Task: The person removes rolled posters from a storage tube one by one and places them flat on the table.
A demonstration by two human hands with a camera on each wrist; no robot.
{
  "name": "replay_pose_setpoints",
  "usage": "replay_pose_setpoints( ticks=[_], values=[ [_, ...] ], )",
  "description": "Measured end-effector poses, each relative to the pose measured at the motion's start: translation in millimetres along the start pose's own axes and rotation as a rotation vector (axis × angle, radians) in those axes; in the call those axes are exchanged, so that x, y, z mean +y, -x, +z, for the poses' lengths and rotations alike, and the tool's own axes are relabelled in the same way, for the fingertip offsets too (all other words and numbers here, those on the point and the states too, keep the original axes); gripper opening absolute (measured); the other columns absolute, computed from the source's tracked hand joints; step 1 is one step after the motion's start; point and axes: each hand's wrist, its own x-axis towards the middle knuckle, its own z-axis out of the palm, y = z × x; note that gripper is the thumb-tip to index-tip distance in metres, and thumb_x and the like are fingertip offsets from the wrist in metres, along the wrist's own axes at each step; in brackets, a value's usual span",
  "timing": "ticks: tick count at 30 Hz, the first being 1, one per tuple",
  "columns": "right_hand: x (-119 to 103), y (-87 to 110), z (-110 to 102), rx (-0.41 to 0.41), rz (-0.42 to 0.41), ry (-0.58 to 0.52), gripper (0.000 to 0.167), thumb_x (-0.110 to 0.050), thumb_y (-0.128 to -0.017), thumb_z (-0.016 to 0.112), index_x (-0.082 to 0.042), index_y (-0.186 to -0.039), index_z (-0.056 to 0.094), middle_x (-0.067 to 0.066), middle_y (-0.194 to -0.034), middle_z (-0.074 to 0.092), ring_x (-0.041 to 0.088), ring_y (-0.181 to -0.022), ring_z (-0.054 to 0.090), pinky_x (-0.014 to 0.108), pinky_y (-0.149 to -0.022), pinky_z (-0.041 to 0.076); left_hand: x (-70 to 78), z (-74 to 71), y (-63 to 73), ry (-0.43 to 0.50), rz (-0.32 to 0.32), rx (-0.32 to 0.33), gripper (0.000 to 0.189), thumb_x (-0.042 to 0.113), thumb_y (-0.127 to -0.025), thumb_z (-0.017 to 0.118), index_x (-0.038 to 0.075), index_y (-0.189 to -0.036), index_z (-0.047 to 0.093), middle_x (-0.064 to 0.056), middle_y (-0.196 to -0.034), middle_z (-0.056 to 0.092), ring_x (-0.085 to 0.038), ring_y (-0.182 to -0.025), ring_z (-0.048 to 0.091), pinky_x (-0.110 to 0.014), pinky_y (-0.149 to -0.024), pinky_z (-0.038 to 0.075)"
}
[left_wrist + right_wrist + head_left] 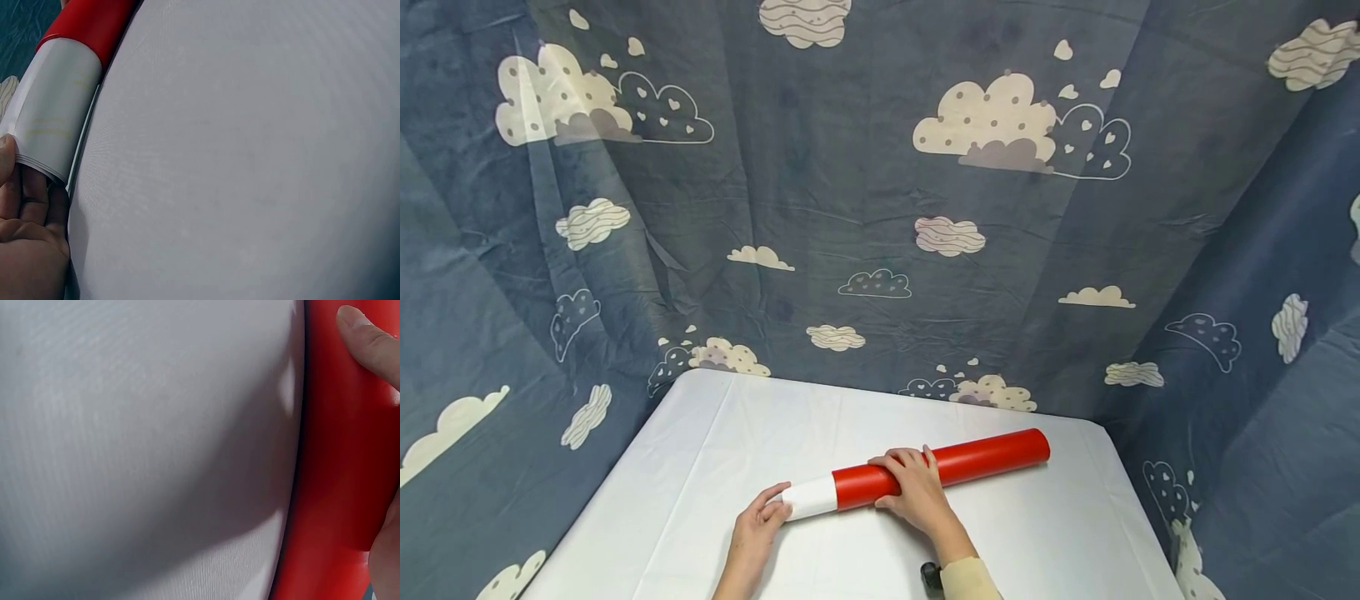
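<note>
A long red tube (pixel 992 460) lies slantwise across the white table, its right end farther from me. Out of its left end sticks a white rolled sheet (pixel 813 497), its layered edge visible in the left wrist view. My left hand (pixel 756 531) holds the free end of that roll (pixel 59 106), thumb on the outside and several fingers at its opening, where their tips are hidden. Over the middle of the tube, my right hand (pixel 917 492) grips it from above, with the thumb on the near side. The right wrist view shows a thumb against the red surface (pixel 337 456).
A white-covered table (pixel 1037 533) spreads beneath the tube. Dark blue cloth (pixel 820 183) with cloud prints hangs behind it and on both sides. Beside the right sleeve is a small black object (pixel 931 575), partly cut off by the frame.
</note>
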Motion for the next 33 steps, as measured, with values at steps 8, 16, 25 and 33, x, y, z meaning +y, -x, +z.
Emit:
replay_pose_setpoints(
  ticks=[8, 16, 25, 33],
  values=[
    [5, 1.3, -5, -0.020, 0.030, -0.008, 0.062, -0.030, -0.077, 0.095, -0.029, -0.133, 0.069, 0.006, -0.131, 0.066, 0.033, -0.130, 0.053, 0.073, -0.124, 0.022, -2.4, 0.0, -1.3, 0.017, 0.001, 0.004, 0.044, 0.021, -0.098, 0.075, 0.013, -0.141, 0.067, -0.005, -0.109, 0.083, -0.021, -0.122, 0.069, -0.056, -0.118, 0.040],
    [12, 3.3, -9, -0.010, 0.019, -0.021, 0.063, -0.026, -0.075, 0.097, -0.028, -0.132, 0.070, 0.007, -0.130, 0.067, 0.034, -0.128, 0.054, 0.075, -0.122, 0.022, -6.0, -0.4, -2.5, 0.017, 0.018, -0.002, 0.045, 0.022, -0.099, 0.074, 0.013, -0.142, 0.066, -0.006, -0.112, 0.083, -0.019, -0.121, 0.069, -0.056, -0.117, 0.040],
    [18, 1.4, -13, -0.025, 0.028, -0.035, 0.063, -0.026, -0.076, 0.096, -0.026, -0.133, 0.070, 0.009, -0.130, 0.067, 0.035, -0.129, 0.054, 0.075, -0.123, 0.021, -3.0, 0.4, -1.9, 0.017, 0.022, 0.013, 0.044, 0.022, -0.098, 0.074, 0.013, -0.140, 0.067, -0.006, -0.109, 0.083, -0.022, -0.122, 0.070, -0.060, -0.118, 0.038],
    [24, 1.8, -16, -0.038, 0.040, -0.036, 0.063, -0.027, -0.075, 0.097, -0.025, -0.132, 0.070, 0.009, -0.131, 0.067, 0.035, -0.129, 0.054, 0.075, -0.123, 0.020, -4.5, 0.3, -1.9, 0.024, 0.005, 0.016, 0.044, 0.021, -0.097, 0.075, 0.013, -0.140, 0.067, -0.005, -0.109, 0.083, -0.026, -0.124, 0.070, -0.062, -0.121, 0.035]
  ],
)
